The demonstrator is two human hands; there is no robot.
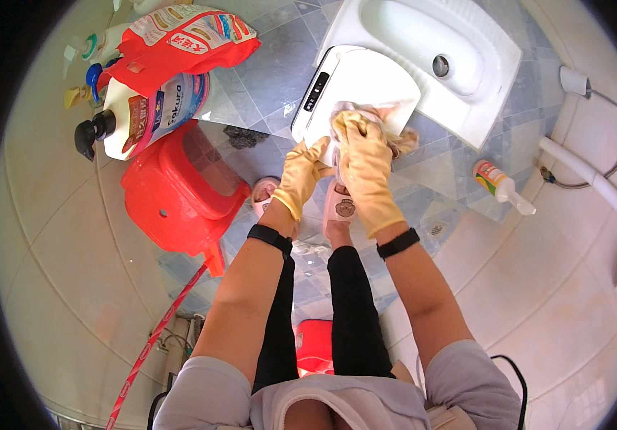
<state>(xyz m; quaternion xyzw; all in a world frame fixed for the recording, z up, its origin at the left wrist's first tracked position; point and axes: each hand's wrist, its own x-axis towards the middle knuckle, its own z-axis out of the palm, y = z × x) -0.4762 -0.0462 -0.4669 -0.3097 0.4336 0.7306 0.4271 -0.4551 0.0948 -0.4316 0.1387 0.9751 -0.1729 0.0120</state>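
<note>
Head view: bunching soft-looking cloth (406, 141) in gloved right hand (367, 158) against white box (355, 75), beside squat toilet (493, 118); gripping near edge with left hand (301, 174). Probably light, stiff, slick where wet (hard plastic, by look); best held by opposite edges.

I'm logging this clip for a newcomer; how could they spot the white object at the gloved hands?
Start at the white squat toilet, upper right. Just left of it, the yellow-gloved right hand holds a cloth against the white object. Unlike the toilet, it carries a black panel near its left edge.
</note>
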